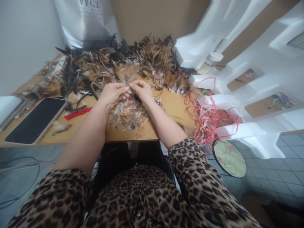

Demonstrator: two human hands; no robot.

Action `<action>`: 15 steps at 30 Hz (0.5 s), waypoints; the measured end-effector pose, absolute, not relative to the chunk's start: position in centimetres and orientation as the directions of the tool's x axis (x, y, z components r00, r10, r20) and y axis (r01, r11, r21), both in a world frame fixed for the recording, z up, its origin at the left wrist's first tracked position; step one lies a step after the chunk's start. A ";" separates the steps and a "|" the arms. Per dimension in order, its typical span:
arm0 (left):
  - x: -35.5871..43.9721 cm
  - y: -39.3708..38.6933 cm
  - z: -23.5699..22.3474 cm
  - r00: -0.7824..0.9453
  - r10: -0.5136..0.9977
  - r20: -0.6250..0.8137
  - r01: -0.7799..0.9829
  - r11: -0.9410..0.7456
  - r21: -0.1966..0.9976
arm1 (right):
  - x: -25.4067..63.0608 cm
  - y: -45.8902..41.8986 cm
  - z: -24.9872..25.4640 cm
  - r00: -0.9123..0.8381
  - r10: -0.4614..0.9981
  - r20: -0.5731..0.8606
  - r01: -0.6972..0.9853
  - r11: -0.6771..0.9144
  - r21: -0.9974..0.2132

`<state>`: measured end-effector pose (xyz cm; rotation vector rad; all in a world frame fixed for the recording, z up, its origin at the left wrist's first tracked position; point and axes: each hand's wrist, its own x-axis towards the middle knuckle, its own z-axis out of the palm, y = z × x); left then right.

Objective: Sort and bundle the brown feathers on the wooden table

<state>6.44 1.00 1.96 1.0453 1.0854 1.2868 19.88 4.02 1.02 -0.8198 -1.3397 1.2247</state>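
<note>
My left hand point(116, 93) and my right hand point(142, 91) meet above the table, thumbs and forefingers pinched close together. Between them they hold a small bunch of brown feathers point(128, 73), its fluffy tips pointing away from me. Whether a thread or tie is also in the fingers I cannot make out. Under my wrists lies a loose pile of feather scraps point(130, 116) with pale quill ends. Beyond my hands spreads a wide heap of brown and black feathers point(155, 55).
A phone point(35, 120) lies at the left beside a red strip point(78, 113). Tangled red string point(209, 122) hangs over the right table edge, against white foam pieces point(251, 129). A silver bag point(87, 22) stands behind, and a round pale-green object point(230, 158) is below at right.
</note>
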 end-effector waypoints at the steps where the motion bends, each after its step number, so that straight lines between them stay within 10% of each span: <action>1: 6.4 1.1 2.0 -0.030 0.999 -0.025 -0.198 0.018 0.980 | 20.0 4.2 1.0 -0.169 0.952 0.255 -0.167 0.228 -0.959; 7: 5.8 1.5 2.2 -0.189 0.982 -0.015 -0.320 -0.047 0.946 | 22.4 5.9 0.3 -0.176 0.944 0.278 0.292 0.320 -0.901; 15: 5.7 1.7 1.8 -0.163 0.987 -0.017 -0.365 -0.044 0.930 | 21.7 4.2 1.3 -0.283 0.948 0.144 0.879 0.317 -0.355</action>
